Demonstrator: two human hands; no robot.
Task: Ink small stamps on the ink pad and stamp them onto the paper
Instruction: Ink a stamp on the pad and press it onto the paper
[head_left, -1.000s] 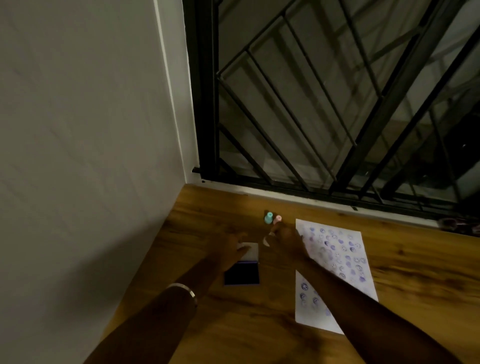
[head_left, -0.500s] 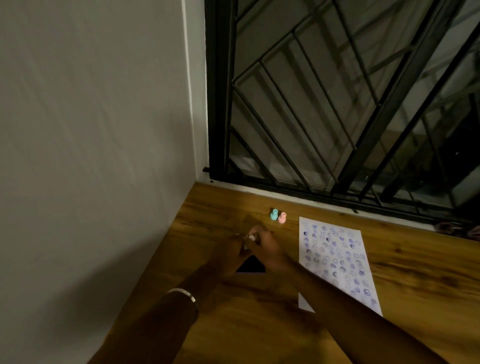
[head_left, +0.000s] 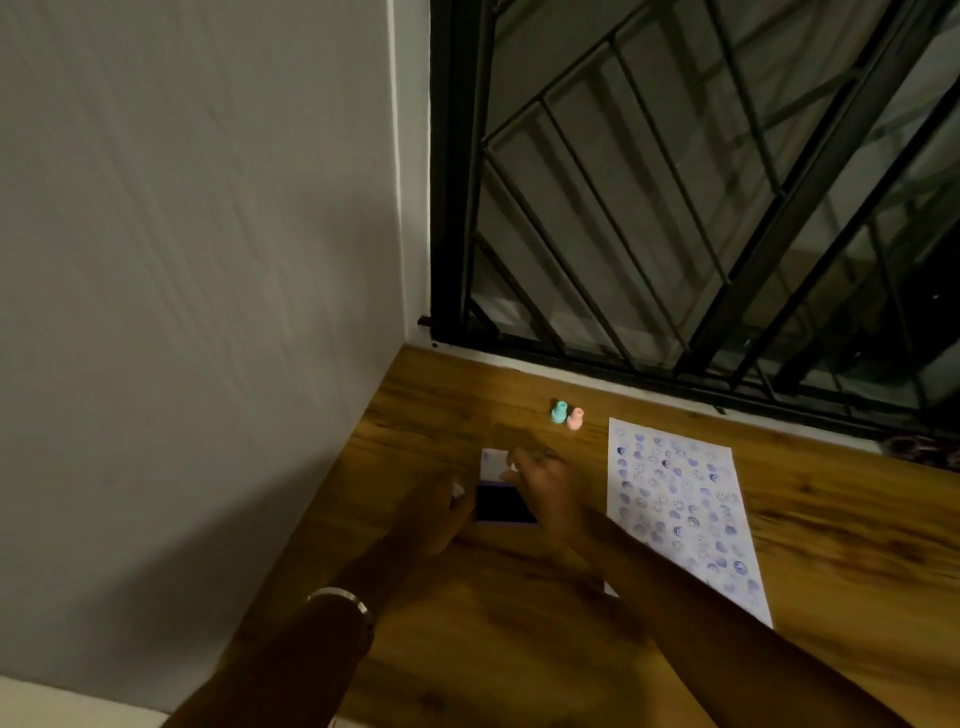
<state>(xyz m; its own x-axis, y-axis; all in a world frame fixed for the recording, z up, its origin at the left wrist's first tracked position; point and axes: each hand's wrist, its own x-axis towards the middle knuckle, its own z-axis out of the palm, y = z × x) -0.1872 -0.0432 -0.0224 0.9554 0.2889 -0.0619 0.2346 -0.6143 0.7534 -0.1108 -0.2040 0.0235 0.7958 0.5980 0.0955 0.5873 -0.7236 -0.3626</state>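
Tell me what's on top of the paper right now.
Rows of purple stamp prints cover the paper. The right forearm crosses its near left corner, hiding that part. No stamp stands on it.

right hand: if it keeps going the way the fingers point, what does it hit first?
The right hand points up-left, fingers over the ink pad's open white lid. Going straight on, it would likely meet that lid first, then bare wooden table. Its height above the lid is unclear.

A single head-worn view looks forward and down over the wooden table; the window grille fills one o'clock.
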